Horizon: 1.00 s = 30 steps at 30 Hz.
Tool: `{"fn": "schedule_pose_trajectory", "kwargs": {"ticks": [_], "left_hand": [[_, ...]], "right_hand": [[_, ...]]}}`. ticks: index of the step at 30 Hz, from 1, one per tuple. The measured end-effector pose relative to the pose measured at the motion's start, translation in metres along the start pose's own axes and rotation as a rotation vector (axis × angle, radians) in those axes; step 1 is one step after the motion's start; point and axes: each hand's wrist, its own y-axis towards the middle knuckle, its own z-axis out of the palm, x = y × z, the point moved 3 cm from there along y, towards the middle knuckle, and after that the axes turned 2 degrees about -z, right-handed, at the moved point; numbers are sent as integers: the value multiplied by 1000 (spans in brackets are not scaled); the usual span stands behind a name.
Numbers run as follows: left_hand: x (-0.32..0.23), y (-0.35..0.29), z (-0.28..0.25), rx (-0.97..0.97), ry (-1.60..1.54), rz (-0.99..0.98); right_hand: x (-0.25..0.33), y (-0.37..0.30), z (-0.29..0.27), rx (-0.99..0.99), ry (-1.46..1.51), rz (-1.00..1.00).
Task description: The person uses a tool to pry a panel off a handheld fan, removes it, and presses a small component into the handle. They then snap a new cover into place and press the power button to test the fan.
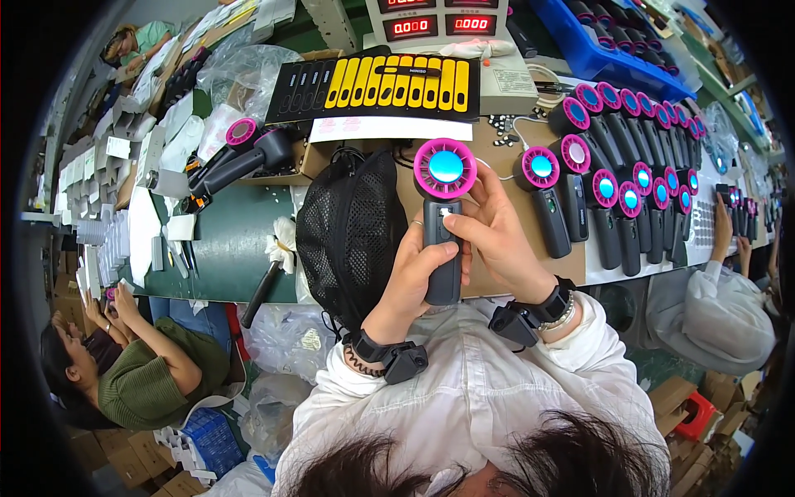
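Observation:
A black handheld fan [444,277] with a pink ringed head and a blue centre stands upright in front of me. My left hand [407,277] wraps its lower handle, thumb across the front. From the other side my right hand [505,244] grips the same handle, its thumb on the front near a small lit spot; its other fingers are partly hidden behind. To the right, the nearest of the other fans [548,219] lies on the brown board, a white cable running near its head. A black mesh bag [349,236] sits beside my left hand.
Rows of similar fans [629,195] fill the right side. Behind are a black sheet with yellow strips [397,81], a meter with red digits [439,26] and a blue bin [609,54]. Left lie more fans [240,161] and a black-handled brush [263,294]. Co-workers [161,364] sit nearby.

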Motion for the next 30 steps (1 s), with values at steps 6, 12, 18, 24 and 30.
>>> {"fn": "schedule_pose_trajectory", "kwargs": {"ticks": [6,12,18,24,30], "left_hand": [[4,2,-3,-36,23,-5],[4,-1,-4,-55,-3,-36],[-1,2,-9,-11,-57,-13],[-11,-3,-11,-12,-39,47],[-16,-8,-12,-66,-39,66]], "right_hand": [[-8,2,-6,-1,-41,-34],[-7,-2,-4,-4,1,14],[-4,4,0,37,-38,52],[0,12,15,101,-47,32],[-2,15,25,94,-65,-18]]}}
